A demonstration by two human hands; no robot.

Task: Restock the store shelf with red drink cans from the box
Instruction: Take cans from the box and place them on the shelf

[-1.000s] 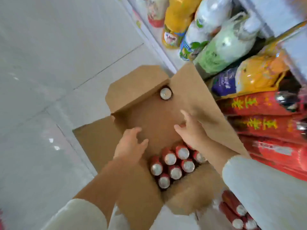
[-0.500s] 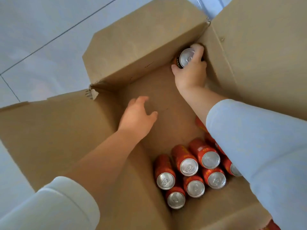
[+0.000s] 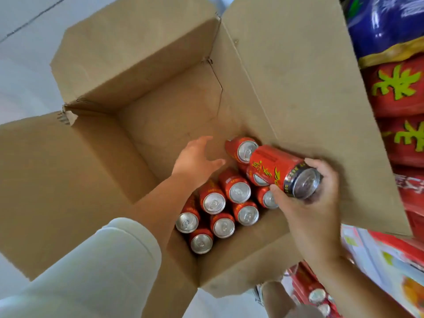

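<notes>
1 red can [image 3: 275, 171] tilted above open cardboard box [image 3: 160, 120]; other cans [image 3: 236, 189] upright, clustered inside

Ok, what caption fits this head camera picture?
Right hand holds a red drink can over the cardboard box; left hand hovers above the other cans.

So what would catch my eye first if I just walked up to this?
Probably the red can that the right hand grips, tilted, over the right side of the open cardboard box. Then the cluster of red cans standing in the box's near right corner, with the left hand open, reaching in beside them. Bright red packs are stacked at far right.
</notes>
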